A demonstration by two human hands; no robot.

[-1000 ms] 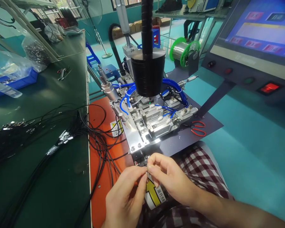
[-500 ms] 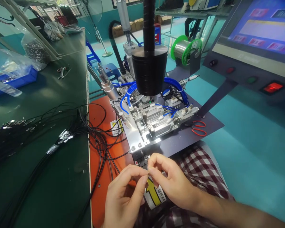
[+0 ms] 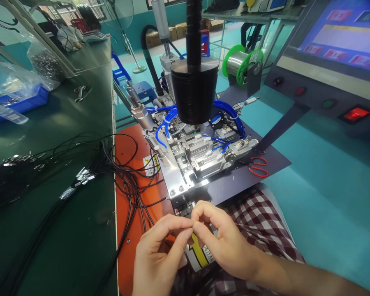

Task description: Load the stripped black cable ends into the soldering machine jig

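In front of the metal machine, my left hand [image 3: 163, 250] and my right hand [image 3: 220, 238] meet fingertip to fingertip. Both are closed in a pinch; whatever lies between the fingertips is too small or hidden to name. Black cables [image 3: 132, 193] run over the orange surface toward my left hand, but their ends near it are out of sight. Just beyond the fingers is the front edge of the machine's silver fixture [image 3: 179, 176]. A label with a yellow arrow [image 3: 198, 251] shows beneath the hands.
Red-handled scissors [image 3: 259, 166] lie on the dark plate. A black nozzle [image 3: 194, 90] hangs over the fixture. Bundled cables with metal ends [image 3: 84, 176] lie on the green bench, near a blue tray [image 3: 33, 102]. A wire spool [image 3: 242, 63] and a control panel [image 3: 323, 82] stand right.
Both hands keep nearly the same place; the fingertips have shifted very slightly, the right fingers a little lower and closer to the left ones. The surroundings look unchanged.
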